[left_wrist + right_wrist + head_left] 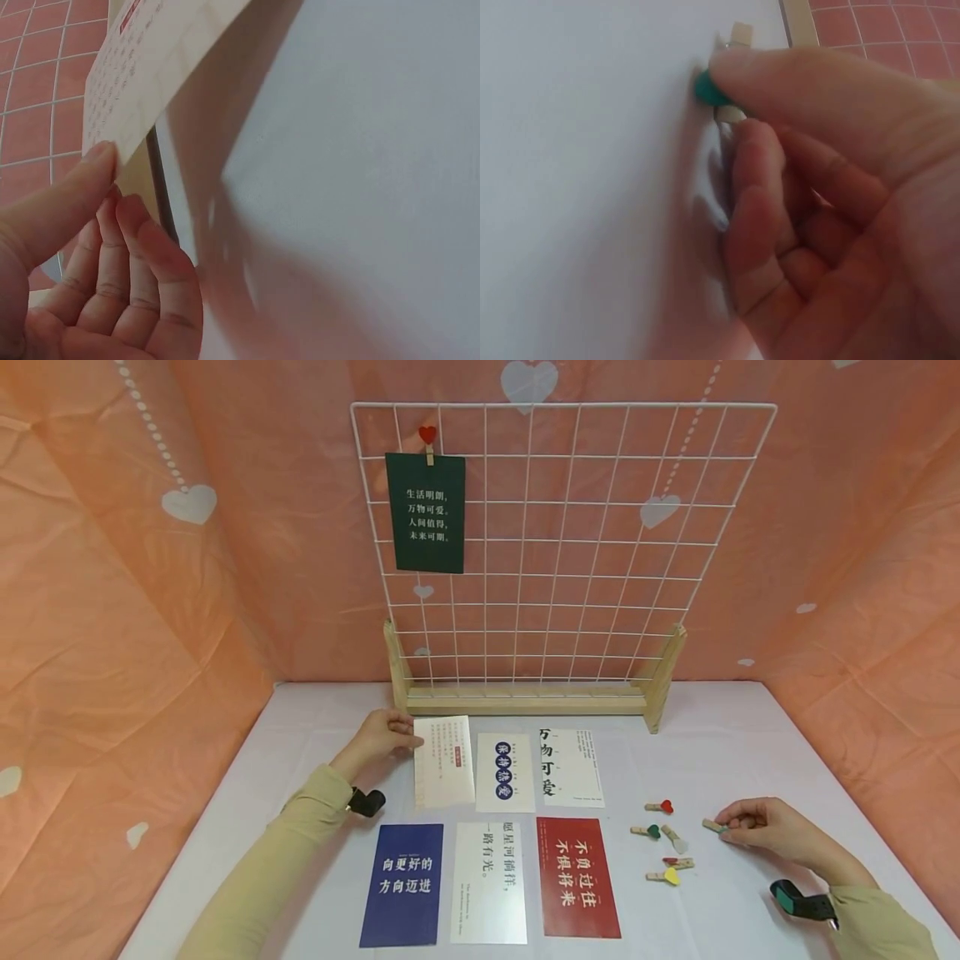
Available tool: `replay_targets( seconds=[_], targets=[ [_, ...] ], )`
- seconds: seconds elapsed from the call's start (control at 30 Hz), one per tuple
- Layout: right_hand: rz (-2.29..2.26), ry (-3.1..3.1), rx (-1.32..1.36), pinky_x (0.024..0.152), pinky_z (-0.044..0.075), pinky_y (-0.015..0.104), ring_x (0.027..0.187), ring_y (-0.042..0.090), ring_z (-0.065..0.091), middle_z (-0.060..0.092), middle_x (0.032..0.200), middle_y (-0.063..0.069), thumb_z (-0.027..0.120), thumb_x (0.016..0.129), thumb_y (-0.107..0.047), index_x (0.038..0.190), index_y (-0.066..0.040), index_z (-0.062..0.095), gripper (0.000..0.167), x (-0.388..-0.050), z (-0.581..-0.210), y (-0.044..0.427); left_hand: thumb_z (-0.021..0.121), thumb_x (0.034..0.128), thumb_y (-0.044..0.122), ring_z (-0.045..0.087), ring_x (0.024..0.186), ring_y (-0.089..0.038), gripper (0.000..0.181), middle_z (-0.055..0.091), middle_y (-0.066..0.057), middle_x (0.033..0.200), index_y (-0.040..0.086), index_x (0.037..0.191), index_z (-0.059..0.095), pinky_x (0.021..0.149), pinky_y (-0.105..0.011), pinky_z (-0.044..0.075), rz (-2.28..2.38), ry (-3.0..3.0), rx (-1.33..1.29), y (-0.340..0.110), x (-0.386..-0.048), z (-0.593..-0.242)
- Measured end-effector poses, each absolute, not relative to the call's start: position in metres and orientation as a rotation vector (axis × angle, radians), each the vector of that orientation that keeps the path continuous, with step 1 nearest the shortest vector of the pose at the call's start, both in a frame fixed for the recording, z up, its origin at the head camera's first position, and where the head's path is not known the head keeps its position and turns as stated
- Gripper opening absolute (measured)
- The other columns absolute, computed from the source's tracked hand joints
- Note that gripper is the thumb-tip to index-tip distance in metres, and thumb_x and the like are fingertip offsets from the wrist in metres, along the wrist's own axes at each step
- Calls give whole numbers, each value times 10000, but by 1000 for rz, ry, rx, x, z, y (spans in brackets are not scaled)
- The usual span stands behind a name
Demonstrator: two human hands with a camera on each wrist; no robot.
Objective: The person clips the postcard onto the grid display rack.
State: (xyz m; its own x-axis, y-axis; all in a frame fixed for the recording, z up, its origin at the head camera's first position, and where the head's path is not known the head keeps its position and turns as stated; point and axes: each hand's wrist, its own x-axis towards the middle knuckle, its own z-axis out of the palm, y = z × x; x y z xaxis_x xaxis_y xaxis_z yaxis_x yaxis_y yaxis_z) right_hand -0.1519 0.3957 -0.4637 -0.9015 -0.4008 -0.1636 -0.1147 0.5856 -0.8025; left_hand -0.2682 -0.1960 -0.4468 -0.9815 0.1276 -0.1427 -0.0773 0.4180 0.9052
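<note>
My left hand [381, 742] pinches the left edge of a cream card [442, 768] printed with small red text. In the left wrist view, thumb and fingers grip that card [139, 90], which is lifted off the table at an angle. On the right, my right hand [776, 831] holds a small wooden clothespin [712, 825] between thumb and fingers. The right wrist view shows a green decoration [711, 88] on this clothespin, partly covered by the thumb. A dark green card [427, 518] hangs at the grid's upper left from a clothespin with a red heart [427, 435].
A white wire grid [555, 539] stands in a wooden base [525, 702] at the back. Beside the cream card lie two white cards; in front are a blue card [401, 885], a white card [489, 902] and a red card [577, 877]. Several heart clothespins [663, 877] lie right of these.
</note>
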Motion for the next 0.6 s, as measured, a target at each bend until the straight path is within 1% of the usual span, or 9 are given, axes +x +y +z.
replay_targets(
  seconds=[0.07, 0.13, 0.23, 0.37, 0.5, 0.6],
  targets=[
    [-1219, 2493, -401, 565, 461, 186, 687, 23, 495, 569, 803, -39, 698, 865, -76, 1007, 95, 638, 229, -152, -463, 396, 751, 789, -16, 599, 670, -117, 381, 622, -48, 821, -133, 1100, 564, 622, -295, 553, 1595, 2479, 45, -196, -268, -446],
    [-1215, 2493, -382, 565, 461, 188, 687, 27, 495, 569, 806, -24, 697, 867, -76, 1008, 92, 635, 228, -152, -463, 396, 747, 801, 1, 601, 689, -104, 370, 635, -65, 844, -125, 1098, 567, 637, -282, 549, 1591, 2490, 53, -196, -269, -446],
    [-1203, 2507, -379, 558, 458, 192, 683, 30, 493, 568, 809, -11, 692, 870, -73, 1007, 84, 634, 216, -152, -462, 396, 742, 813, 20, 601, 712, -80, 368, 659, -91, 872, -128, 1100, 567, 655, -243, 536, 1595, 2508, 83, -196, -269, -447],
    [-1204, 2509, -372, 559, 464, 194, 682, 29, 500, 575, 815, -2, 685, 873, -68, 1007, 86, 629, 212, -153, -461, 396, 728, 818, 7, 606, 714, -66, 345, 688, -118, 855, -139, 1081, 559, 652, -206, 512, 1637, 2501, 131, -196, -268, -448],
    [-1193, 2516, -352, 570, 475, 205, 693, 40, 507, 584, 839, 31, 685, 875, -81, 1013, 82, 623, 223, -153, -461, 394, 687, 842, -26, 618, 673, -91, 343, 685, -120, 824, -162, 1113, 528, 643, -236, 541, 1738, 2401, 108, -194, -264, -447],
    [-1178, 2529, -314, 568, 474, 216, 694, 55, 504, 588, 854, 49, 698, 869, -111, 1023, 62, 625, 243, -155, -460, 394, 668, 858, -24, 629, 671, -104, 373, 683, -122, 860, -164, 1166, 511, 649, -251, 555, 1786, 2337, 50, -195, -263, -447]
  ],
)
